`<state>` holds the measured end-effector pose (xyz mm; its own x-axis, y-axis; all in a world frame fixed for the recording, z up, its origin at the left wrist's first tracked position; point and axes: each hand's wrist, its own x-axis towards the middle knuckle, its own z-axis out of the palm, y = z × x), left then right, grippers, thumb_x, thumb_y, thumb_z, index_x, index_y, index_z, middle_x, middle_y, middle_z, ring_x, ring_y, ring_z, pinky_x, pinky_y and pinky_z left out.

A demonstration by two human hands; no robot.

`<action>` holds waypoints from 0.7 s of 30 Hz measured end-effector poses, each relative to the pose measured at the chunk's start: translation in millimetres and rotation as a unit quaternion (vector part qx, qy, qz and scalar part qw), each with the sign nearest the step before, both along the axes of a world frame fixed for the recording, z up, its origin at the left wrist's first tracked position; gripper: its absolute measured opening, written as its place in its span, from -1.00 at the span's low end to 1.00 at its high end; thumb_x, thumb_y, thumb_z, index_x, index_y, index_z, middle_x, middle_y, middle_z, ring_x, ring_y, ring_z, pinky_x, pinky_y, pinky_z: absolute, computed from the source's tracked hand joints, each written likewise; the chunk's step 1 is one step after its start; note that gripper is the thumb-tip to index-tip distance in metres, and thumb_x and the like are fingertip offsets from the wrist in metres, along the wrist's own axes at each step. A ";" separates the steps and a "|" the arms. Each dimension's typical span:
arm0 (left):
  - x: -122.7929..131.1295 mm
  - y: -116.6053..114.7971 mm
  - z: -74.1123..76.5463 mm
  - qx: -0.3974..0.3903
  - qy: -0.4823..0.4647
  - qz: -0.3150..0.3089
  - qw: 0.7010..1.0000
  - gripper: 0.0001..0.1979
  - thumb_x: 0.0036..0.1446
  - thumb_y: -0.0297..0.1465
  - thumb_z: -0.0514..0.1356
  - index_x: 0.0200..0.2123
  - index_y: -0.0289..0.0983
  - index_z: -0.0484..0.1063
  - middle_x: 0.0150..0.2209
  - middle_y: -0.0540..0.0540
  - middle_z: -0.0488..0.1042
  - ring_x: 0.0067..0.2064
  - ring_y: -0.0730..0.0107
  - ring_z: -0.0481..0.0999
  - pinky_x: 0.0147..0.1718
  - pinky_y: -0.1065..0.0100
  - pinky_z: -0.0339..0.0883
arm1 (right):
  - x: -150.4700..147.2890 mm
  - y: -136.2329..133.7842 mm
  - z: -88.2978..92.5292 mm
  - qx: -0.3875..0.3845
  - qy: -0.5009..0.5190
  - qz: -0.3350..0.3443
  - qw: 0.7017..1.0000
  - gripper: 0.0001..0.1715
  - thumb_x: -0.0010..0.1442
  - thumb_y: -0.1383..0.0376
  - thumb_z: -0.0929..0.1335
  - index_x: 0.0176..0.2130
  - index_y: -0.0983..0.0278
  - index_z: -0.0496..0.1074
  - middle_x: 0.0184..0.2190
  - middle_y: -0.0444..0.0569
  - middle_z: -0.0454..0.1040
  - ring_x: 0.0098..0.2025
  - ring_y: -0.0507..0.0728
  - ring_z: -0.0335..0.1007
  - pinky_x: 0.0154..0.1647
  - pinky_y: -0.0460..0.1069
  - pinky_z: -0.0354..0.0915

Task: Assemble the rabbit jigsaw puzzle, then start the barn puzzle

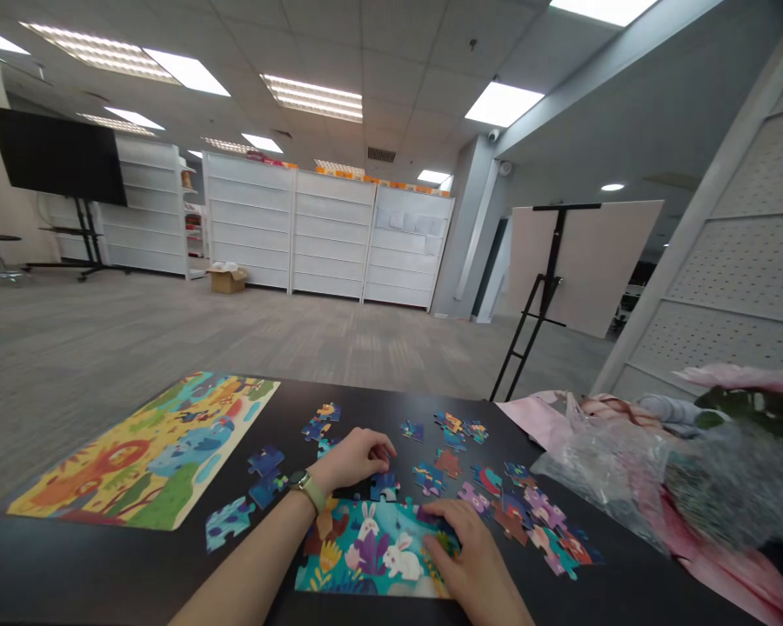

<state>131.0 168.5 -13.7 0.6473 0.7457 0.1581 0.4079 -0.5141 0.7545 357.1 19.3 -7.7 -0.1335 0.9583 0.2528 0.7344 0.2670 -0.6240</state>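
A black table [71,565] carries a partly joined jigsaw puzzle [371,556] showing white rabbits among teal and purple plants. My right hand [466,548] lies with its fingers on that puzzle's right edge. My left hand [356,458], with a watch [309,489] on its wrist, rests curled just above the joined part; its fingertips touch a dark loose piece [384,454], partly hidden beneath them. Several loose jigsaw pieces [535,522] lie scattered to the right. More pieces [267,474] lie to the left, beside a colourful jungle picture board [143,452] with a lion on it.
A crinkled clear plastic bag [600,469] lies on pink wrapping [711,556] at the table's right end. Beyond the table's far edge are a grey carpet, an easel with a board [587,261], white shelving [326,235] and a cardboard box [227,280].
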 end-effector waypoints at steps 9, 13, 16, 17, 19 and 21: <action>0.5 -3.1 4.4 0.024 0.008 -0.014 1.000 -0.76 0.32 -0.25 0.25 -0.12 -0.31 0.52 -0.28 -0.04 0.60 -0.23 0.33 0.62 -0.15 0.19 0.50 | 0.0 2.0 -1.7 0.000 -0.011 0.002 1.000 -0.72 0.21 0.27 0.33 -0.08 0.17 0.54 -0.04 0.03 0.56 0.07 0.24 0.43 0.17 0.10 0.30; 0.4 -4.4 4.4 0.042 0.020 -0.021 0.999 -0.77 0.33 -0.25 0.24 -0.14 -0.31 0.52 -0.29 -0.03 0.60 -0.24 0.33 0.61 -0.16 0.20 0.50 | -0.6 1.1 -0.5 -0.008 -0.015 0.002 1.000 -0.71 0.21 0.28 0.33 -0.07 0.20 0.53 -0.04 0.03 0.56 0.07 0.24 0.42 0.17 0.09 0.29; -0.1 -5.0 4.6 0.061 0.033 -0.025 0.997 -0.78 0.34 -0.26 0.24 -0.16 -0.31 0.52 -0.28 -0.03 0.59 -0.24 0.34 0.60 -0.16 0.20 0.50 | -0.8 0.5 0.1 -0.008 -0.015 0.001 1.000 -0.71 0.21 0.28 0.33 -0.07 0.21 0.53 -0.03 0.04 0.55 0.08 0.24 0.42 0.17 0.10 0.29; -0.4 -5.0 4.6 0.069 0.037 -0.027 0.997 -0.78 0.33 -0.26 0.24 -0.16 -0.31 0.52 -0.28 -0.03 0.58 -0.24 0.34 0.60 -0.16 0.20 0.50 | -0.8 0.6 0.2 -0.007 -0.015 0.001 1.000 -0.71 0.21 0.28 0.33 -0.07 0.21 0.53 -0.03 0.04 0.55 0.08 0.24 0.42 0.17 0.10 0.29; -1.1 -5.0 4.8 0.083 0.045 -0.029 0.995 -0.79 0.33 -0.26 0.24 -0.18 -0.30 0.52 -0.29 -0.02 0.57 -0.25 0.35 0.59 -0.17 0.20 0.49 | -0.7 0.9 0.1 -0.005 -0.015 0.001 1.000 -0.71 0.21 0.28 0.33 -0.07 0.21 0.53 -0.03 0.05 0.55 0.08 0.24 0.42 0.17 0.10 0.29; -1.9 -5.2 5.4 0.100 0.051 -0.030 0.993 -0.81 0.33 -0.27 0.24 -0.19 -0.30 0.52 -0.27 -0.02 0.57 -0.24 0.34 0.57 -0.15 0.19 0.48 | -0.5 1.3 -0.1 -0.003 -0.014 0.002 1.000 -0.71 0.21 0.29 0.33 -0.07 0.21 0.53 -0.03 0.05 0.55 0.08 0.24 0.42 0.17 0.11 0.29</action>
<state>129.1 163.3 -8.3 0.7093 0.6663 0.2300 0.4420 -0.6746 0.5913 356.5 20.6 -7.7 -0.1439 0.9590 0.2440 0.7511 0.2664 -0.6041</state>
